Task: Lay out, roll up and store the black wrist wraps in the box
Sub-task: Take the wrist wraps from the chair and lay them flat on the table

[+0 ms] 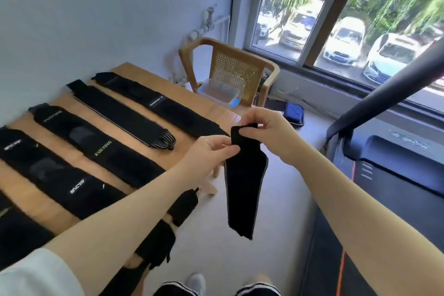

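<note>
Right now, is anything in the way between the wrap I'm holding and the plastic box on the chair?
Nothing visible blocks it. Both hands, left hand and right hand, pinch the hanging wrap off the table's end, and the box sits open-topped beyond.

One black wrist wrap (242, 187) dangles beyond the table edge — others (79, 137) lie flat — clear box (219, 91) behind.

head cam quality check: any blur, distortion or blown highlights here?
Head view: strong wide-angle bending, window frame and table edge lean; cars outside overexposed in daylight; wraps on the table smeared, logos soft; the held wrap pinched by left hand and right hand is flat black, little texture visible.
</note>
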Available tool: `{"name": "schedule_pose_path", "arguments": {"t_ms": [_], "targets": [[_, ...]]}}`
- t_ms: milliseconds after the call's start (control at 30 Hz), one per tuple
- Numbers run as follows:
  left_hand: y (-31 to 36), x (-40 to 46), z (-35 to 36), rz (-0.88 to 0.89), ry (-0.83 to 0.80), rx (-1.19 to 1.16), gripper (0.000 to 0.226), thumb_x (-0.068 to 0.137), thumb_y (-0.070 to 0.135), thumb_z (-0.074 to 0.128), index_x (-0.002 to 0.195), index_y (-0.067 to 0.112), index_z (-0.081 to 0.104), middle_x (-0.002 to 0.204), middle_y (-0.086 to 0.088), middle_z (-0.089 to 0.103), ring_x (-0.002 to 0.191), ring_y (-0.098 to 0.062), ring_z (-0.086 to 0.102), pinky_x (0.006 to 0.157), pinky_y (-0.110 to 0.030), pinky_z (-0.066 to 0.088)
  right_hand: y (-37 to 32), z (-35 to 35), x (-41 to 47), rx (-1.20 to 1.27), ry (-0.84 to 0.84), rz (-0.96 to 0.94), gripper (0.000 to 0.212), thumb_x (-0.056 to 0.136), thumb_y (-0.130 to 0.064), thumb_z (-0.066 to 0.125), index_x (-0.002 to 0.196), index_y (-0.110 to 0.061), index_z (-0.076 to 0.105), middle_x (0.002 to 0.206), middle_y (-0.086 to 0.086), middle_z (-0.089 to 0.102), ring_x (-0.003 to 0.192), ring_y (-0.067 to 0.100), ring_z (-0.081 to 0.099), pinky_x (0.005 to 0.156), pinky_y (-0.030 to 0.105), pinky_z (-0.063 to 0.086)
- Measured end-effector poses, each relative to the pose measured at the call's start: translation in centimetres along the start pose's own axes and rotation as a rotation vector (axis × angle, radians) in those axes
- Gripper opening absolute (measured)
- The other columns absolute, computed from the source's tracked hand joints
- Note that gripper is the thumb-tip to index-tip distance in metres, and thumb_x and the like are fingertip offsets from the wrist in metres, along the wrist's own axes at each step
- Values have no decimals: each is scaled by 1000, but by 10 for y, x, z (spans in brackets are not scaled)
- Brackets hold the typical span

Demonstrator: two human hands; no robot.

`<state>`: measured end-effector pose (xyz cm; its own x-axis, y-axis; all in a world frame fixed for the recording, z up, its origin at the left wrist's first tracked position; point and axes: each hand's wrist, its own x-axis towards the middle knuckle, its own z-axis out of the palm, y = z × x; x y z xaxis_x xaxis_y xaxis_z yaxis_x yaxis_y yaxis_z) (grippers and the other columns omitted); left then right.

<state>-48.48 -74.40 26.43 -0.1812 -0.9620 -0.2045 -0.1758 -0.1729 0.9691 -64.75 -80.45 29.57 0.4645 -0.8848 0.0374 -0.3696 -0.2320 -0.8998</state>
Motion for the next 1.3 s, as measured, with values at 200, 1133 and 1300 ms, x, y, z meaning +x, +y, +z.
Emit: {"name": "schedule_pose_path", "arguments": {"t_ms": [200, 1133, 1300], "targets": [[3, 48, -8, -37, 124, -98, 17, 95, 14, 53, 110, 15, 62, 97, 1, 74, 89, -11, 70, 71, -18, 54, 33, -14, 70, 264, -152, 122, 12, 91, -16, 60, 98, -25, 61, 92, -1, 66, 88, 20, 61, 81, 35, 50], [-54, 87, -197, -395, 1089, -57, 28, 91, 23, 60, 118, 23, 54, 103, 10, 58, 94, -6, 56, 77, -19, 43, 13, 171, 307, 225, -887, 314, 19, 94, -17, 58, 113, -15, 60, 101, 12, 69, 89, 28, 68, 69, 36, 57], [-85, 100, -234, -419, 1004, 12, 27, 91, 17, 61, 117, 21, 56, 103, 9, 56, 98, -7, 55, 68, -10, 39, 22, 215, 326, 49, -802, 210, 38, 90, -25, 62, 125, -16, 53, 96, 7, 68, 68, 33, 63, 51, 28, 47]]}}
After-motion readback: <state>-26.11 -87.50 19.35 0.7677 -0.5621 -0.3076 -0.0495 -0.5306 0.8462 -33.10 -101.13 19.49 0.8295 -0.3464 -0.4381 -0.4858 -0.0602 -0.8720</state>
